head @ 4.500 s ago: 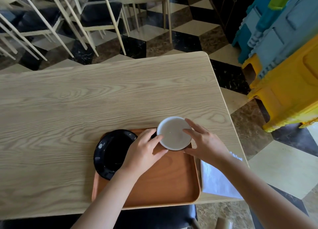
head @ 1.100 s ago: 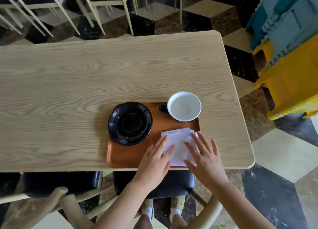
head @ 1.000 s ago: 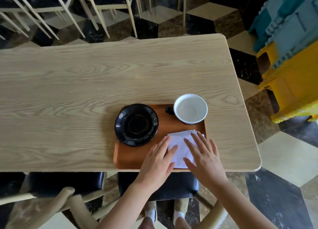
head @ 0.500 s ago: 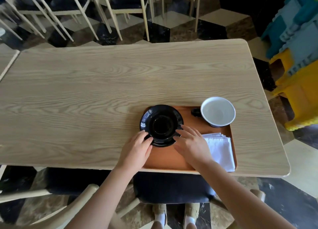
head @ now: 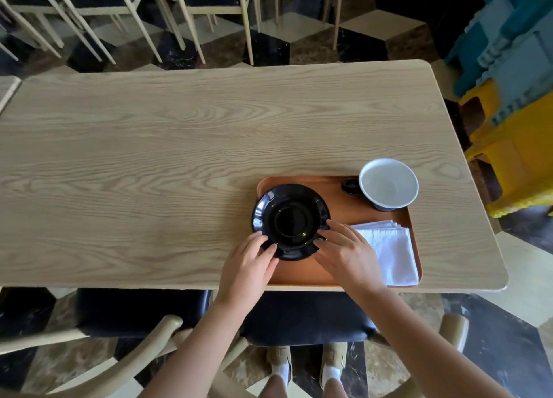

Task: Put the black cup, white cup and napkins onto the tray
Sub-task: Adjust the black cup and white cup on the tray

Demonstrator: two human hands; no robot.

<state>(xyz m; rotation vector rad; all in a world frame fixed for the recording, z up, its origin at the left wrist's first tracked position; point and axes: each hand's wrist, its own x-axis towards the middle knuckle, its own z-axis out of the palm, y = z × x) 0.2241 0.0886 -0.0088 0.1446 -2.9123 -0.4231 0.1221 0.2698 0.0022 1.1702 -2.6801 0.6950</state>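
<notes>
An orange-brown tray (head: 335,215) lies near the table's front edge, right of centre. The black cup with its wide saucer rim (head: 290,221) sits on the tray's left end, its rim overhanging the tray's left side. The white cup (head: 388,184) stands at the tray's far right corner, with a small black handle (head: 350,186) beside it. A stack of white napkins (head: 392,252) lies on the tray's near right. My left hand (head: 250,264) touches the black rim from the near left. My right hand (head: 344,252) touches it from the near right, fingers spread.
The light wooden table (head: 179,158) stretches far to the left. A dark-seated chair (head: 143,310) is tucked under the near edge. Pale chair legs (head: 167,20) stand beyond the far edge. Yellow and blue plastic stools (head: 514,113) are stacked at the right.
Both hands left the napkins, which now lie flat on the tray, and moved left to the black cup's rim. The view shifted so the tray appears further right.
</notes>
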